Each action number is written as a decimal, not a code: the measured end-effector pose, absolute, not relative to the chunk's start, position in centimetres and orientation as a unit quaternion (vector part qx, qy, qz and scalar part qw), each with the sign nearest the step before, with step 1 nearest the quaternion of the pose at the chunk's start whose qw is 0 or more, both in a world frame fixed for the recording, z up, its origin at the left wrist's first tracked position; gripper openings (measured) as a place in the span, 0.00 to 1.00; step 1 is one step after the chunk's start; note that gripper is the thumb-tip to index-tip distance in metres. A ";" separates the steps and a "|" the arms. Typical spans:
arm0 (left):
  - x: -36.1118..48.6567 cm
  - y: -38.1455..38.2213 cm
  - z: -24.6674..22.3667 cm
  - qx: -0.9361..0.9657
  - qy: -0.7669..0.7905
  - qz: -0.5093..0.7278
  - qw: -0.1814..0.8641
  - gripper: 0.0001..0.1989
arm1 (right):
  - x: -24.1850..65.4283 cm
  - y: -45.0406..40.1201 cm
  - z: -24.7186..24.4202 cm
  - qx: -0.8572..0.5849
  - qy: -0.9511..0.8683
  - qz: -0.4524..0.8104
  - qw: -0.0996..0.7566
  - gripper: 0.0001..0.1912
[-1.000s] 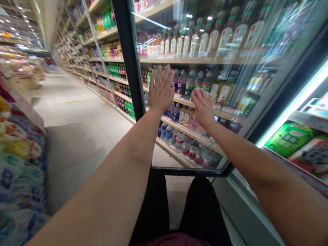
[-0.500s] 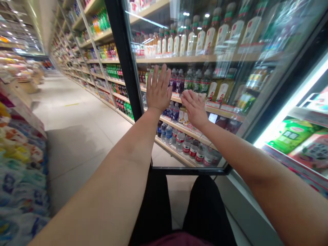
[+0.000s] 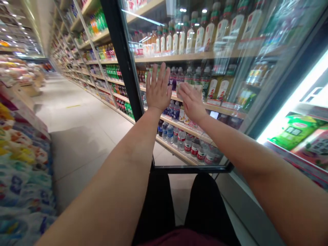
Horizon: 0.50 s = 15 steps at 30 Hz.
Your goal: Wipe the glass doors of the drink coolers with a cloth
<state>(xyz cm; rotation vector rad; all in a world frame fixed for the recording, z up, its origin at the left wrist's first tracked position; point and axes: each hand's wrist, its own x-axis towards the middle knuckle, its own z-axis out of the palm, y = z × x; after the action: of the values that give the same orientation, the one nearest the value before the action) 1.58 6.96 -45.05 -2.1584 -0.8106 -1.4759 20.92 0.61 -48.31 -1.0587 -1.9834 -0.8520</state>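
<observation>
A glass door (image 3: 191, 169) with a black frame stands open in front of me. My left hand (image 3: 158, 91) lies flat on the glass near its left edge, fingers spread, holding nothing. To the right of it, my right hand (image 3: 192, 102) is against the same pane with its fingers close together over a pale cloth (image 3: 199, 89). Only bits of that cloth show around the fingers, and they are blurred. Rows of bottles (image 3: 191, 39) on shelves are seen through the pane.
Lit cooler shelves with green packs (image 3: 294, 131) are on the right. A long shelf wall of drinks (image 3: 112, 72) runs along the aisle floor (image 3: 77, 126). Wrapped goods (image 3: 24, 177) are piled at the lower left. My legs are below the door.
My right hand has slid a little left and up over the glass, closer to my left hand. The left hand has hardly moved. The view has shifted slightly.
</observation>
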 end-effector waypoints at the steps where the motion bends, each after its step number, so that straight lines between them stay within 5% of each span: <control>1: 1.6 7.1 -45.1 -0.771 -0.295 -0.525 0.209 0.30 | 21.0 0.4 -49.2 -0.405 -0.782 -0.326 0.343 0.29; 6: 1.5 7.2 -45.1 -0.766 -0.278 -0.537 0.219 0.29 | 21.4 0.2 -48.6 -0.402 -0.803 -0.321 0.300 0.32; 15: 1.2 6.7 -44.9 -0.778 -0.268 -0.542 0.172 0.29 | 19.4 0.9 -47.5 -0.398 -0.777 -0.313 0.375 0.33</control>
<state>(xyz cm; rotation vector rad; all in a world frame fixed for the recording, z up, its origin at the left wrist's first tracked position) 1.22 6.75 -44.89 -2.2079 -0.7593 -1.5377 19.42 0.94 -47.46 -1.0176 -1.9890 -0.8009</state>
